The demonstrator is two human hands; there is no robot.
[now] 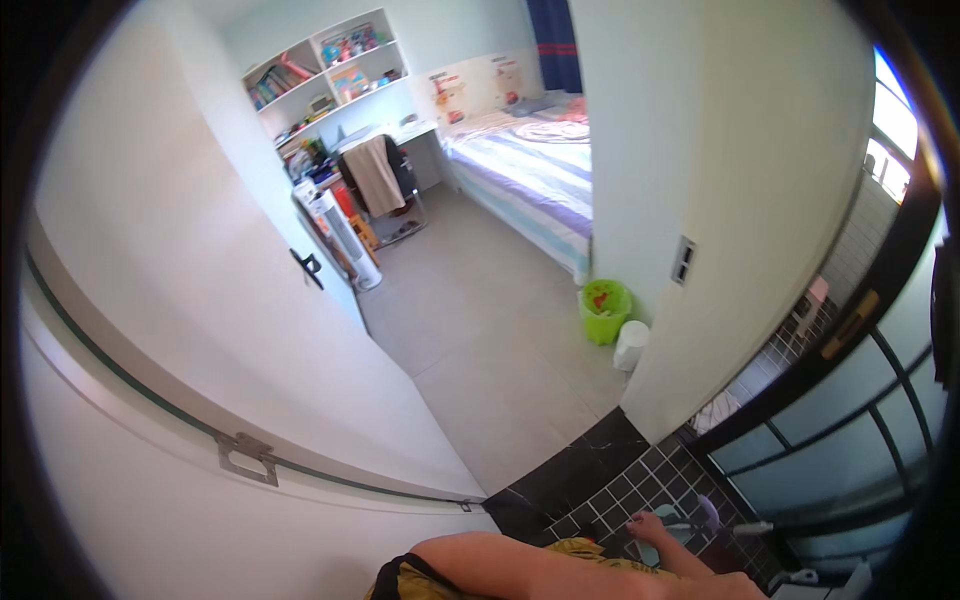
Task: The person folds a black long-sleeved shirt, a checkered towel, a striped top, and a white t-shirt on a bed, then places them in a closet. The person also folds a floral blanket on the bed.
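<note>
Low in the head view is my right hand point(646, 527), with curled fingers, over dark floor tiles and a pale green item point(673, 517). Whether it grips anything cannot be told. A purple item point(708, 513) and a white-ended handle point(752, 528) lie to its right. My left hand is out of view; a bare limb and yellow patterned cloth point(581, 547) fill the bottom middle. Ahead, a doorway opens onto a bedroom with a bed point(529, 180), a shelf unit point(330, 75) and a chair draped with a beige cloth point(376, 174).
A white door point(202, 247) with a black handle point(307, 268) stands at the left. A green bin point(606, 319) and a white container point(631, 346) stand by the right wall. A black stone threshold point(570, 461) crosses the doorway. A black-framed glass door point(832, 405) is at the right.
</note>
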